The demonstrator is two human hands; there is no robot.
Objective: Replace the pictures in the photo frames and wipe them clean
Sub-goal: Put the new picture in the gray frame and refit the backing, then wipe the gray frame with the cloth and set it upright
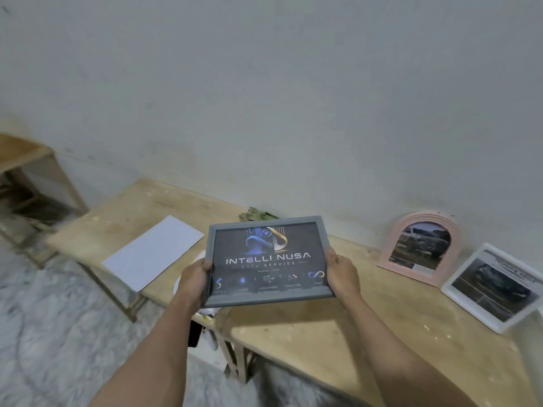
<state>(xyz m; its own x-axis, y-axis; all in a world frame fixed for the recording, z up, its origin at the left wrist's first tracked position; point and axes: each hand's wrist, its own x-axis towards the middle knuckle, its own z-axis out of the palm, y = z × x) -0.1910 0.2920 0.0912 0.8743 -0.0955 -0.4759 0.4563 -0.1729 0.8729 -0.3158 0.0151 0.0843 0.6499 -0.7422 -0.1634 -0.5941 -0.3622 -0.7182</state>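
I hold a grey photo frame (266,261) face up above the wooden tables; its dark picture reads "INTELLI NUSA". My left hand (194,279) grips its left edge and my right hand (342,274) grips its right edge, thumbs on the front. A pink arched frame (421,248) leans against the wall to the right. A white frame (495,286) with a dark car picture stands at the far right. A white sheet of paper (154,251) lies on the left table.
Two wooden tables (323,324) stand side by side along a pale wall. A greenish crumpled cloth (258,215) lies behind the grey frame by the wall. A wooden shelf unit (26,177) stands at the far left. The floor (58,333) is marbled grey.
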